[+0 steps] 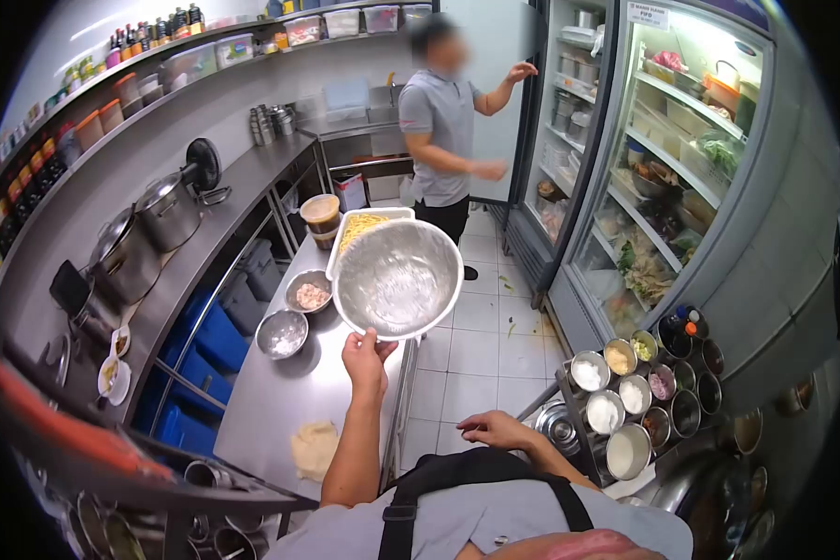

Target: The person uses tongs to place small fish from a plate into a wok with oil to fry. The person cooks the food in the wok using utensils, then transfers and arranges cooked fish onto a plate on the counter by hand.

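My left hand (368, 362) grips the near rim of a large round bowl (398, 280). The bowl is tilted toward me, showing a shiny grey inside and a pale rim. Held above the steel table's right edge, it partly covers a white tray of yellow noodles (366, 224). My right hand (497, 430) is low in front of my body, fingers loosely apart, holding nothing. Left of the big bowl, a small metal bowl with pinkish pieces (309, 293) and another small metal bowl (282, 333) stand on the steel table (261, 397).
Stacked tubs of brown liquid (321, 217) and a beige cloth (315, 450) are on the table. A person in a grey shirt (443, 121) stands ahead beside the glass-door fridges (663, 177). Ingredient pots (627, 394) fill a rack at right. Pots (126, 252) line the left counter.
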A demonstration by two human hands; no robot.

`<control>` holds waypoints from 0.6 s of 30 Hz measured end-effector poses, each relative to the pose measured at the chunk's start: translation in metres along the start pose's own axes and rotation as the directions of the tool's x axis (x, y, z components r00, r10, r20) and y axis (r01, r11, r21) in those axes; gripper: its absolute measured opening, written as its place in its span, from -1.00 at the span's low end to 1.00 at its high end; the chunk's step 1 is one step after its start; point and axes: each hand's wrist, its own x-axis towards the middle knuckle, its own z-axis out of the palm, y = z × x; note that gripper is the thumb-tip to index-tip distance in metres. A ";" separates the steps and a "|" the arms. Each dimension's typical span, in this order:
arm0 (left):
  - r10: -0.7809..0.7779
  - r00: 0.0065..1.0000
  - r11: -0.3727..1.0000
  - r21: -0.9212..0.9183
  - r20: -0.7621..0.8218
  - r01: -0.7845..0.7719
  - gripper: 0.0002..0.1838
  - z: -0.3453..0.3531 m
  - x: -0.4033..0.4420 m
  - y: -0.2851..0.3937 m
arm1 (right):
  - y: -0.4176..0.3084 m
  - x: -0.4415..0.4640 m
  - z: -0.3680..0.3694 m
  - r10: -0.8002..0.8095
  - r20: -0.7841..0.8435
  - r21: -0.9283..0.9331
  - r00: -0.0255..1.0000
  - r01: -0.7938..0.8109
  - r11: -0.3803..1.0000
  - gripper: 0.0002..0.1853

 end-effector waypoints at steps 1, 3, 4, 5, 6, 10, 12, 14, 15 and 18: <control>0.026 1.000 1.000 -0.003 -0.012 -0.026 -0.79 0.013 0.022 0.001 | -0.002 0.011 -0.015 0.029 -0.006 0.019 1.000 -0.029 0.999 -0.59; 0.058 0.998 0.997 -0.038 -0.028 -0.059 -0.80 0.031 0.071 -0.007 | -0.005 0.030 -0.046 0.083 -0.012 0.051 0.996 -0.082 0.995 -0.59; 0.075 0.996 0.996 -0.054 -0.041 -0.078 -0.81 0.041 0.096 -0.012 | -0.001 0.041 -0.062 0.067 -0.021 0.011 0.998 -0.067 0.998 -0.60; 0.093 0.994 0.993 -0.068 -0.056 -0.097 -0.83 0.051 0.122 -0.019 | 0.009 0.055 -0.077 0.039 -0.030 -0.013 0.999 -0.039 0.999 -0.61; 0.116 0.992 0.991 -0.060 -0.044 -0.119 -0.88 0.061 0.150 -0.027 | 0.023 0.070 -0.092 0.008 -0.035 -0.036 0.999 -0.010 0.999 -0.61; 0.233 0.967 0.970 -0.046 -0.098 -0.239 -0.93 0.104 0.257 -0.058 | 0.072 0.129 -0.163 -0.018 -0.071 0.050 0.997 0.021 0.999 -0.64; 0.241 0.961 0.969 -0.026 -0.137 -0.247 -0.94 0.135 0.310 -0.065 | 0.084 0.160 -0.216 0.039 -0.083 0.116 0.996 -0.029 0.993 -0.65; 0.245 0.953 0.968 0.001 -0.179 -0.249 -0.94 0.167 0.357 -0.070 | 0.085 0.184 -0.267 0.031 -0.148 0.152 0.989 -0.009 0.988 -0.66; 0.252 0.948 0.967 0.015 -0.195 -0.254 -0.95 0.183 0.385 -0.070 | 0.085 0.199 -0.292 0.024 -0.183 0.170 0.983 0.007 0.985 -0.66; 0.248 0.947 0.969 0.070 -0.204 -0.239 -0.94 0.220 0.468 -0.091 | 0.105 0.248 -0.346 0.046 -0.254 0.176 0.966 -0.001 0.984 -0.67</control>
